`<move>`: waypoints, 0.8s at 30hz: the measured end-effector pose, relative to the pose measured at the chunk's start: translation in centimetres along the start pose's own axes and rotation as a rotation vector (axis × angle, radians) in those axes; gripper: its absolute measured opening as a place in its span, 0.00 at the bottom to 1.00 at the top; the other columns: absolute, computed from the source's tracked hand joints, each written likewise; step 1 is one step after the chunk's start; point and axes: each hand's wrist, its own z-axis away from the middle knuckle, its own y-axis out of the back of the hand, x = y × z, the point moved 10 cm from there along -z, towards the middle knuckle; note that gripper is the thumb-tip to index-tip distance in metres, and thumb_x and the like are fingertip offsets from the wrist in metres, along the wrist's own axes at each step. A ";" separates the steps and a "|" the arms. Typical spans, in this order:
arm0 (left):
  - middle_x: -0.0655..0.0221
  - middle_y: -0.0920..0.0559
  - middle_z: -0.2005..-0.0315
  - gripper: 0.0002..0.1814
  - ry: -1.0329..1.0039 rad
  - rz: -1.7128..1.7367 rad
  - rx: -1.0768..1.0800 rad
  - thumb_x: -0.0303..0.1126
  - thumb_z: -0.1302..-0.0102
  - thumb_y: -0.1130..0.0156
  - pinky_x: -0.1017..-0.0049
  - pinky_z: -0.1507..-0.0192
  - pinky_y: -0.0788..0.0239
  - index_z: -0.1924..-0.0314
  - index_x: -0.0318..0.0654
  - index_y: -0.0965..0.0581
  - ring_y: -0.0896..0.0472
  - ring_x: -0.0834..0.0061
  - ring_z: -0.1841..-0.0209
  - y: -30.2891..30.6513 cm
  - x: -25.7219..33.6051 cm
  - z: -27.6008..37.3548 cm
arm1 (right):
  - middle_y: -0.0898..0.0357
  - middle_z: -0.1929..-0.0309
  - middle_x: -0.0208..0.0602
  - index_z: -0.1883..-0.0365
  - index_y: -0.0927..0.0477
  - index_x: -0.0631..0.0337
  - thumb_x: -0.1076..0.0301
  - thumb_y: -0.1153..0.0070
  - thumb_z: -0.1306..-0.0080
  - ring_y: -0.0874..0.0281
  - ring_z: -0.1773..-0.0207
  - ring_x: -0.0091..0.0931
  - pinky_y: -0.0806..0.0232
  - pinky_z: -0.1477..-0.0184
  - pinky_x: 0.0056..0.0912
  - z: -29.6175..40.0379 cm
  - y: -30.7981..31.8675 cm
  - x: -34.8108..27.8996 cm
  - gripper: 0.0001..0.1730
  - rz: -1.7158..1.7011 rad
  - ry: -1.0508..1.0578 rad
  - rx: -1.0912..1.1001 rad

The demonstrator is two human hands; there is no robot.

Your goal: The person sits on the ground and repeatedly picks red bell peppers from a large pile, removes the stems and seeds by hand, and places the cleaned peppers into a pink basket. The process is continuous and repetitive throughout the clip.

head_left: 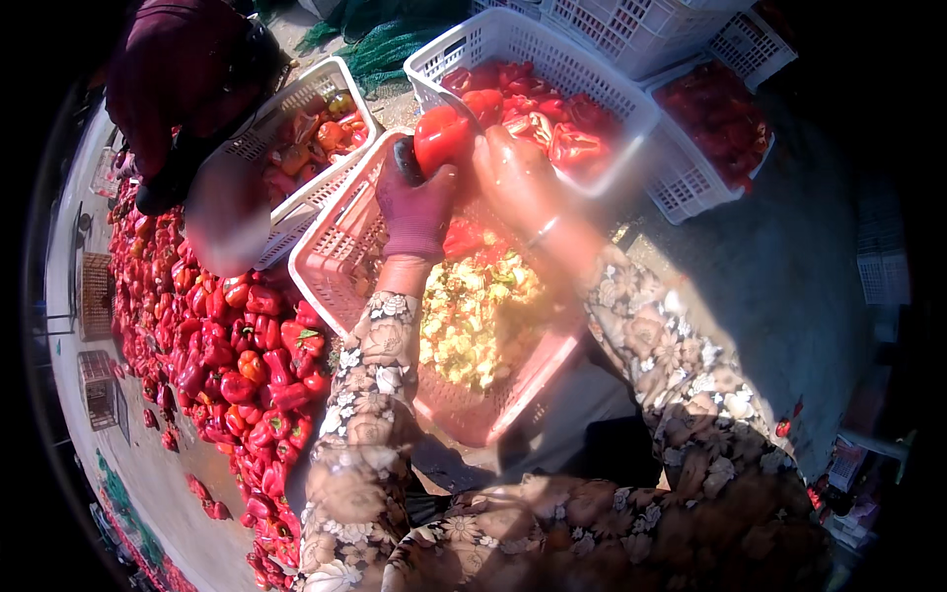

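Note:
My left hand [418, 200], in a purple glove with dark fingertips, holds a red bell pepper [442, 139] upright over the near end of a white crate. My bare right hand [514, 174] is closed on a knife, whose curved blade [460, 109] shows beside the pepper; its handle is hidden in the fist. Below both hands stands a pink plastic crate [451, 428] with pale yellow-green pepper cores [477, 318] and some red pieces in it. The white crate [636, 103] beyond holds cut red pepper halves [577, 144].
A large heap of red peppers [244, 355] lies at the left. A co-worker [185, 81] bends beside another white crate [348, 74] with orange and red peppers. More white crates [688, 203] stand at the back right. Green netting [392, 44] lies behind.

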 end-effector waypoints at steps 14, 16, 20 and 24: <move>0.64 0.20 0.55 0.25 0.037 0.454 0.039 0.18 0.46 0.34 0.71 0.51 0.25 0.47 0.36 0.29 0.19 0.70 0.56 -15.2 -2.5 -14.5 | 0.20 0.68 0.60 0.63 0.23 0.67 0.62 0.55 0.31 0.20 0.63 0.53 0.28 0.59 0.53 5.6 -8.6 23.7 0.15 -0.110 -0.558 -0.261; 0.62 0.20 0.54 0.25 0.071 0.403 0.049 0.21 0.44 0.32 0.69 0.55 0.23 0.47 0.35 0.30 0.18 0.67 0.57 -14.4 -2.8 -16.2 | 0.20 0.69 0.58 0.63 0.23 0.68 0.62 0.55 0.31 0.20 0.63 0.52 0.29 0.58 0.52 7.8 -6.4 23.3 0.16 -0.267 -0.689 -0.218; 0.64 0.22 0.50 0.28 0.328 0.216 -0.050 0.34 0.38 0.31 0.67 0.54 0.25 0.40 0.36 0.32 0.19 0.68 0.55 -16.6 -6.6 -14.2 | 0.20 0.74 0.52 0.64 0.24 0.65 0.60 0.56 0.29 0.19 0.73 0.42 0.28 0.67 0.47 10.4 -5.0 26.0 0.16 -0.074 -0.409 -0.066; 0.63 0.21 0.52 0.23 0.258 0.317 0.108 0.26 0.36 0.35 0.74 0.58 0.24 0.41 0.33 0.29 0.19 0.72 0.55 -7.3 -9.7 -9.4 | 0.22 0.76 0.47 0.64 0.25 0.65 0.58 0.57 0.28 0.21 0.79 0.36 0.29 0.71 0.43 12.4 -5.1 25.1 0.17 -0.133 -0.490 -0.196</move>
